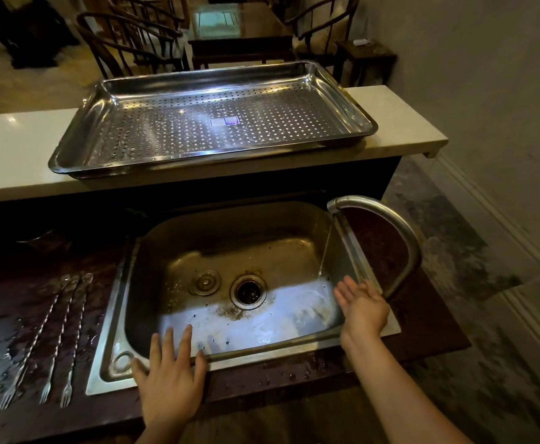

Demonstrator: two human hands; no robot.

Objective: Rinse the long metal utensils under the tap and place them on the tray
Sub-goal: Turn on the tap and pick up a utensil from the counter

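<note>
Left hand (171, 376) palm down on the front rim of the sink (111, 331), fingers spread. Right hand (363, 307) flat, fingers straight, palm showing, over the basin's right side, just beside the thin stream of water (325, 248) from the curved tap (390, 219). In the basin, a drain (248, 291) and a round stopper (205, 282) beside it. Left of the sink, well apart from both hands, three long twisted metal forks (60, 341) side by side on the wet dark surface (2, 331). Beyond the sink, on the raised white surface (15, 149), a perforated steel tray (70, 149).
</note>
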